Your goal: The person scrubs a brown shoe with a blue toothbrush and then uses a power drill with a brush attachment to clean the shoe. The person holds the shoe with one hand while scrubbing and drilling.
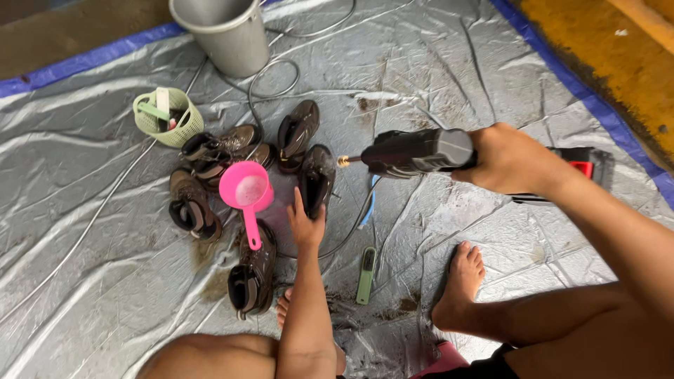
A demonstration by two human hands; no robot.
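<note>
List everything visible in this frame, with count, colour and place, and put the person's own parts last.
tarp: one, silver with blue edge, covers the floor
bucket: one, grey, top centre
basket: one, light green, upper left, holds small items
shoes: about six, brown and muddy, clustered left of centre
scoop: one, pink, lying on the shoes
hose: one, grey, looping from the bucket past the shoes
brush: one, green, on the tarp near the feet
spray gun: one, black and grey with a brass nozzle, centre right
left hand: touches a dark shoe
right hand: grips the spray gun
feet: two, bare, on the tarp
</note>
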